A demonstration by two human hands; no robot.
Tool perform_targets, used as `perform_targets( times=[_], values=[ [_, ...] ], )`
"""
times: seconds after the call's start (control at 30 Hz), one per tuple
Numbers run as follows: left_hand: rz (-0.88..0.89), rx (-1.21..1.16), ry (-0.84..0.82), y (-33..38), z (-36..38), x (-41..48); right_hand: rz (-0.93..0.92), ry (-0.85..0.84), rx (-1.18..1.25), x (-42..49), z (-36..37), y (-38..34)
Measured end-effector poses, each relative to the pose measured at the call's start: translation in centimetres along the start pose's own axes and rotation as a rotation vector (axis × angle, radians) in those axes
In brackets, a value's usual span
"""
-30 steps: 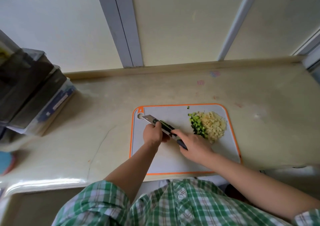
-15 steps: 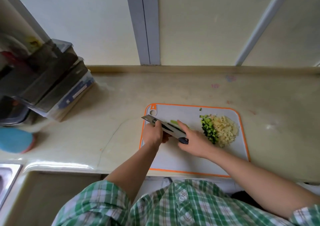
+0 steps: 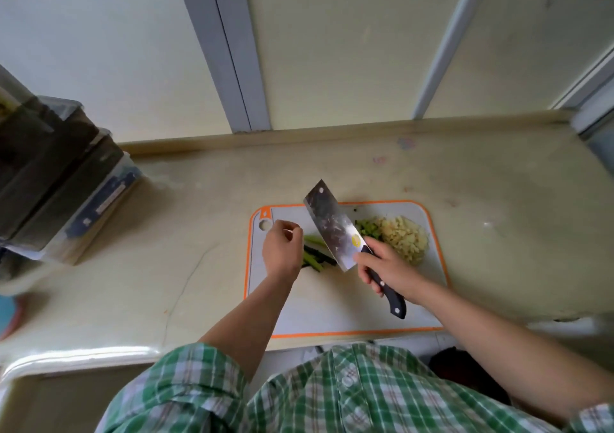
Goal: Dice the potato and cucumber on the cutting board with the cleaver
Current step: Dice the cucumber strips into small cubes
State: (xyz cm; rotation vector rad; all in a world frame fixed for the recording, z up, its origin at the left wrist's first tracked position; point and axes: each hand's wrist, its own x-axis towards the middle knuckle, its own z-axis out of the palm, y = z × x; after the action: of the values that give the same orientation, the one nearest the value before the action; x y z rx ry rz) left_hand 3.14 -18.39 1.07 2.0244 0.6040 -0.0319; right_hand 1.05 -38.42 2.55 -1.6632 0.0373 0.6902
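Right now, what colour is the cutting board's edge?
Orange: the cutting board rim, clearest in the head view.
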Motion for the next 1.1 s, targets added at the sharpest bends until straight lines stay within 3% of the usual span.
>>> perform_targets(
  times=[0.17,0.27,0.53,0.73,0.8,0.9,1.0,1.1],
  values=[
    [-0.361,-0.714,-0.400,2.1,1.4,0.5,0.135,-0.001,0.317,0.2,-0.4,-0.2],
    [-0.441,-0.860,-0.562,3.0,1.9,0.4,0.171,0.014,0.347,0.3,-0.6,-0.4],
    [-0.445,-0.867,-0.591,2.9,1.9,0.7,0.126,0.026,0.300,0.6,-1.3,-0.8],
    [-0.487,-0.843,-0.401,2.5,2.4,1.0,0.085,0.100,0.315,0.6,-1.1,-0.6],
    [-0.513,-0.787,-0.317,2.0,2.2,1.4,0.094,0.175,0.344,0.7,-1.3,-0.5],
    [-0.437,-0.480,-0.226,0.9,2.0,1.9,0.116,0.252,0.353,0.6,-1.7,-0.2],
    [-0.231,-0.028,-0.136,0.3,1.7,2.4,0.113,0.249,0.307,0.4,-1.8,0.2],
    [-0.029,0.380,-0.158,-0.3,1.2,2.7,0.111,0.241,0.286,0.3,-1.6,0.4]
  ],
)
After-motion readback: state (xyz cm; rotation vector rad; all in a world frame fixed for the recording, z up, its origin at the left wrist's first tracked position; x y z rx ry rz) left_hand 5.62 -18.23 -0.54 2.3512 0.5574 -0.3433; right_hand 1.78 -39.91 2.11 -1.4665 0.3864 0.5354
